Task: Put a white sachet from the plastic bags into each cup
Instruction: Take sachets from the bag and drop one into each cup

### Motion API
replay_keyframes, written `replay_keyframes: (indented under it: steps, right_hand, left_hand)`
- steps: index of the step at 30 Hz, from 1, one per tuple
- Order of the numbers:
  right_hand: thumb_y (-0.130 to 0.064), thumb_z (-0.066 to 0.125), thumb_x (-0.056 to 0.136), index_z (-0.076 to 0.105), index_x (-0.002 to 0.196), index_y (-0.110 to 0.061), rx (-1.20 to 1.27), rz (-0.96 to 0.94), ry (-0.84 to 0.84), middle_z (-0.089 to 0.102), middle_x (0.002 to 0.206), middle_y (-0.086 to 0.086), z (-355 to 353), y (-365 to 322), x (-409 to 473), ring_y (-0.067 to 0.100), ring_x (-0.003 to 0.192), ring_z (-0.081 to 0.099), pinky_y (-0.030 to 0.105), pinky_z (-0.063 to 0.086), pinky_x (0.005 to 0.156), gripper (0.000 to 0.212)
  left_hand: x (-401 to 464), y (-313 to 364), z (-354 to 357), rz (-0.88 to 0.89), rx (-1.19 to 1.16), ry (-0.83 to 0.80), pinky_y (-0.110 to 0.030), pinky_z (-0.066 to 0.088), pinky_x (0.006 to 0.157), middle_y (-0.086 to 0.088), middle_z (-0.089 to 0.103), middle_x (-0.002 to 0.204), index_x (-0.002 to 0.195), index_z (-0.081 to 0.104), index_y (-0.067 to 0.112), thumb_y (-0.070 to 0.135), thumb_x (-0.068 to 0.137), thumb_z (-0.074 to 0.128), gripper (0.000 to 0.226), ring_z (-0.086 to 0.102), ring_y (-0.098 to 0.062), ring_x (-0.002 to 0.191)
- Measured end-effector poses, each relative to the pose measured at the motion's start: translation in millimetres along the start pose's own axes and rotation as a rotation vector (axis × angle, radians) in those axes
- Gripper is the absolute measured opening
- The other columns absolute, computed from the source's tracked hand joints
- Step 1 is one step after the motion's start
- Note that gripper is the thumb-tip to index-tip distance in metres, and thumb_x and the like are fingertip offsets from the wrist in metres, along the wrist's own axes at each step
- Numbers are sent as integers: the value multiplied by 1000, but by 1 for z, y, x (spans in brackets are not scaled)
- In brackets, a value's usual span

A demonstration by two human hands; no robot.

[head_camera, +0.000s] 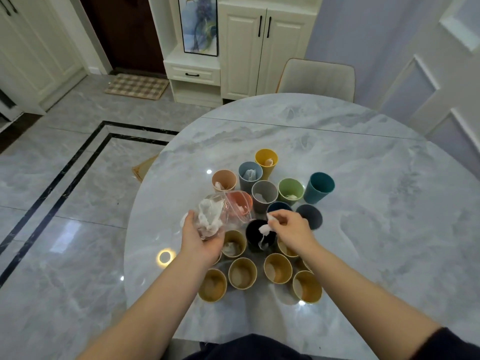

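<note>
The black cup (259,236) stands upright near the middle of the cluster on the marble table (363,203) and serves as the reference. The right hand (292,229) is just right of its rim, fingers pinched narrow on a white sachet (265,229) that hangs over the cup mouth; a string and tag dangle into the opening. A second white piece shows at the fingertips; what it is cannot be told. The left hand (201,237) is left of the black cup, fingers curled around a clear plastic bag (220,216) containing more white sachets. Beyond the black cup stand coloured cups, several with sachets inside. Nearer than it stand tan paper cups (242,273), each with a pale sachet.
</note>
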State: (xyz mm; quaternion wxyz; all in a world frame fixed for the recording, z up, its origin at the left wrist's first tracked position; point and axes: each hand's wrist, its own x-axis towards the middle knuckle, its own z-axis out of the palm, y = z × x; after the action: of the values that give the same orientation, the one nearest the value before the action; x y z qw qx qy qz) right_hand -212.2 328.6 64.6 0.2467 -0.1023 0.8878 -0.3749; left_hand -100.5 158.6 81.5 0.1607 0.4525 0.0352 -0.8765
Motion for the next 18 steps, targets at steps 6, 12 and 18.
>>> replay_keyframes:
  steps: [6, 12, 18]
  right_hand:
    - [-23, 62, 95, 68, 125, -21, -101, -5, -50, 71, 120, 1, 13, 9, 7, 16, 113, 63, 35, 51, 101, 30]
    - [-20, 66, 94, 65, 131, -18, -107, -21, -105, 70, 125, 2, 16, 4, 10, 14, 109, 66, 24, 51, 88, 37]
    - [-15, 65, 93, 63, 124, -22, 53, -33, -31, 70, 117, 1, 6, -11, 7, 13, 100, 67, 34, 59, 91, 31]
  left_hand:
    - [-2, 0, -6, 10, -27, -19, -39, 54, 100, -16, 69, 129, 133, 59, 8, 37, 98, 60, 46, 66, -29, 120]
    - [-1, -1, -7, 27, -31, -37, -39, 55, 100, -16, 69, 129, 135, 58, 7, 37, 98, 59, 47, 67, -29, 119]
    - [5, -2, -6, 18, -14, -73, -38, 57, 98, -17, 72, 124, 135, 57, 7, 39, 99, 58, 48, 70, -30, 114]
